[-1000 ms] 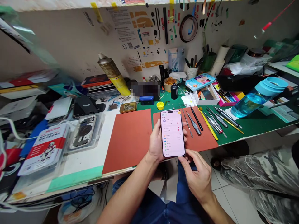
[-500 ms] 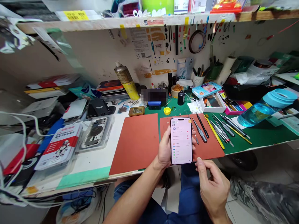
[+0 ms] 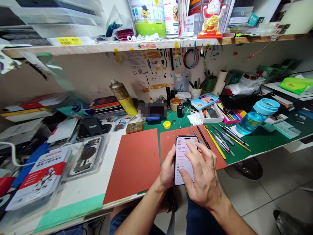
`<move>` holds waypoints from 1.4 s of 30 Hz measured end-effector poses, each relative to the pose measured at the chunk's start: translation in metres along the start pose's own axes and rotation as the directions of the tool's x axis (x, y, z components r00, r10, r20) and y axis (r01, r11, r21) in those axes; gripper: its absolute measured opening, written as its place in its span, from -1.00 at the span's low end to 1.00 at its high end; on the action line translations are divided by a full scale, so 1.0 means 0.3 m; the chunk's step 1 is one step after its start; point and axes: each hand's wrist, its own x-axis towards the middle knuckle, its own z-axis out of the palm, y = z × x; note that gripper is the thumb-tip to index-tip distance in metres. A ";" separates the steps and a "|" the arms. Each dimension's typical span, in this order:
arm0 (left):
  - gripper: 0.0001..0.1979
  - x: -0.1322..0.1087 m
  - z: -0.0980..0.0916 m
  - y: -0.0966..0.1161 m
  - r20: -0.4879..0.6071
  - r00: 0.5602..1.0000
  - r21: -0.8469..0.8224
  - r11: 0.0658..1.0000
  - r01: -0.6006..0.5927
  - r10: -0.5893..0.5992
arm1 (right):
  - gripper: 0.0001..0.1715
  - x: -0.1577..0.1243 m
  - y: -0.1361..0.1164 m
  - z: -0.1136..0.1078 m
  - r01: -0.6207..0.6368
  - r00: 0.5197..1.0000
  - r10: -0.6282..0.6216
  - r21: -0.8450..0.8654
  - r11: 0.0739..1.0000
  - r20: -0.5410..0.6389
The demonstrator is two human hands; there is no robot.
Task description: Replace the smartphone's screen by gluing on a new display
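Note:
My left hand (image 3: 167,169) is closed around the left side of a smartphone (image 3: 181,159), holding it upright above the front edge of the bench. The lit screen shows a white list of settings with small coloured icons. Over that screen hovers my right hand (image 3: 204,176), fingers spread and hiding part of the right side; whether a fingertip touches the glass, I cannot tell. Behind the phone lies a reddish-brown mat (image 3: 167,143), with a second brown mat (image 3: 134,163) to its left. Tweezers (image 3: 221,140) and a yellow-handled brush (image 3: 216,143) lie to the right.
A blue water bottle (image 3: 256,117) leans at the right. To the left are a boxed phone housing (image 3: 86,155) and a red-white battery box (image 3: 40,181). A spray can (image 3: 124,99) stands at the back, below a loaded shelf (image 3: 97,47).
My right hand has moved up and left from below the phone to over its screen, its fingers opening out. The left hand still holds the phone. The camera view has shifted.

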 end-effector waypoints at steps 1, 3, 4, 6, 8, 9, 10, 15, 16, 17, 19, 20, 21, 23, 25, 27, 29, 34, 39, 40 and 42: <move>-0.49 -0.001 0.000 0.000 -0.004 1.000 0.000 1.000 -0.003 0.003 | -0.52 -0.003 -0.001 0.003 -0.009 1.000 0.009 -0.009 1.000 -0.008; -0.49 -0.003 0.001 0.000 -0.006 1.000 -0.006 1.000 -0.002 0.002 | -0.53 -0.014 0.000 0.008 -0.060 0.997 0.058 -0.033 0.998 -0.054; -0.49 -0.005 0.002 0.000 -0.002 1.000 -0.011 1.000 0.002 -0.002 | -0.54 -0.020 0.003 0.010 -0.094 0.992 0.090 -0.044 0.995 -0.086; -0.48 -0.007 0.003 0.000 0.012 1.000 -0.017 1.000 0.012 -0.011 | -0.56 -0.031 0.008 0.011 -0.150 0.979 0.140 -0.058 0.987 -0.145; -0.48 -0.007 0.002 -0.001 0.018 1.000 -0.020 1.000 0.021 -0.020 | -0.56 -0.040 0.009 0.010 -0.162 0.976 0.150 -0.067 0.984 -0.158; -0.47 -0.006 0.001 -0.001 0.014 1.000 -0.020 1.000 0.022 -0.022 | -0.56 -0.043 0.007 0.010 -0.151 0.979 0.140 -0.069 0.986 -0.145; -0.47 -0.004 -0.001 -0.002 0.005 1.000 -0.021 1.000 0.021 -0.021 | -0.55 -0.045 0.003 0.011 -0.133 0.984 0.124 -0.071 0.989 -0.126; -0.48 0.001 -0.009 -0.004 -0.028 1.000 -0.022 1.000 0.002 -0.002 | -0.56 -0.041 -0.022 0.018 -0.030 0.999 0.028 -0.077 0.997 -0.025; -0.49 0.002 -0.010 -0.004 -0.027 1.000 -0.019 1.000 0.001 -0.001 | -0.56 -0.041 -0.025 0.018 -0.023 1.000 0.022 -0.084 0.996 -0.012; -0.49 0.002 -0.010 -0.004 -0.023 1.000 -0.013 1.000 -0.001 0.000 | -0.57 -0.041 -0.026 0.018 -0.030 0.999 0.029 -0.100 0.995 -0.014; -0.49 0.000 -0.007 -0.002 -0.012 1.000 0.003 1.000 0.000 0.000 | -0.60 -0.046 -0.024 0.013 -0.083 0.995 0.073 -0.147 0.986 -0.070; -0.48 0.000 -0.005 0.000 -0.001 1.000 0.012 1.000 0.007 -0.007 | -0.62 -0.051 -0.021 0.009 -0.119 0.988 0.100 -0.166 0.979 -0.117; -0.46 -0.001 -0.001 0.002 0.014 1.000 0.024 0.999 0.023 -0.023 | -0.64 -0.058 -0.019 0.005 -0.150 0.980 0.123 -0.174 0.973 -0.159; -0.40 -0.002 0.006 0.005 0.053 0.997 0.048 0.997 0.055 -0.057 | -0.65 -0.076 -0.016 -0.004 -0.172 0.970 0.139 -0.155 0.973 -0.201; -0.35 -0.002 0.012 0.007 0.087 0.994 0.069 0.996 0.054 -0.060 | -0.65 -0.096 -0.019 -0.010 -0.143 0.975 0.121 -0.113 0.983 -0.186; -0.29 -0.001 0.014 0.008 0.115 0.992 0.082 0.996 0.037 -0.046 | -0.68 -0.118 -0.029 -0.011 -0.093 0.984 0.080 -0.078 0.993 -0.158; -0.23 0.000 0.014 0.010 0.142 0.988 0.092 0.995 0.041 -0.054 | -0.71 -0.140 -0.045 -0.008 -0.053 0.989 0.045 -0.058 0.997 -0.137; -0.13 0.006 0.010 0.021 0.170 0.981 0.079 0.994 0.078 -0.091 | -0.76 -0.211 -0.069 -0.001 0.057 0.987 -0.053 0.023 0.998 -0.150; -0.11 0.014 0.012 0.027 0.142 0.987 0.051 0.996 0.074 -0.081 | -0.69 -0.279 -0.048 -0.016 0.181 0.981 -0.180 0.013 0.983 -0.073; -0.10 0.014 0.013 0.027 0.145 0.986 0.044 0.996 0.076 -0.082 | -0.69 -0.286 -0.043 -0.019 0.188 0.981 -0.187 0.010 0.982 -0.061; -0.10 0.015 0.013 0.027 0.151 0.985 0.033 0.996 0.079 -0.084 | -0.69 -0.294 -0.037 -0.022 0.196 0.980 -0.196 0.012 0.980 -0.047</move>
